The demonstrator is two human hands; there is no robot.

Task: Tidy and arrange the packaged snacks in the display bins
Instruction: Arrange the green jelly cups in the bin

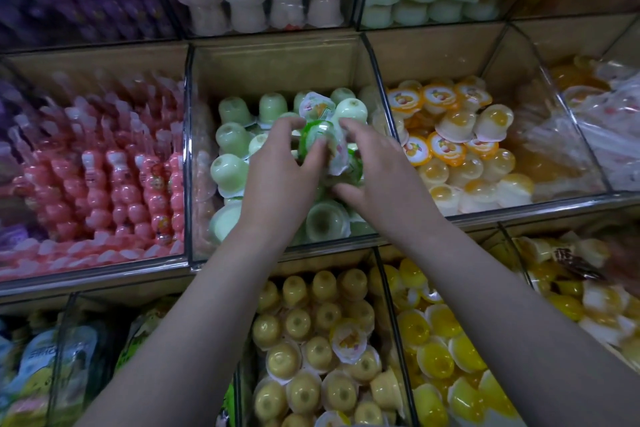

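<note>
While both hands work inside the clear-walled middle bin [277, 57], the left hand [280, 166] curls fingers and thumb round a green-lidded plastic jelly cup [317, 137] at the bin's centre, and the right hand [375, 166], half closed, clasps the white-edged cups [341, 156] beside it. I fear this bunch may slip and scatter over the pale-green cups [228, 170] at the bin's left wall, because too many are held at once.

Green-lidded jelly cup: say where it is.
Head view, centre: the green-lidded jelly cup is held between the left hand and right hand, over the pale-green cup bin, right of the pink snacks.
</note>
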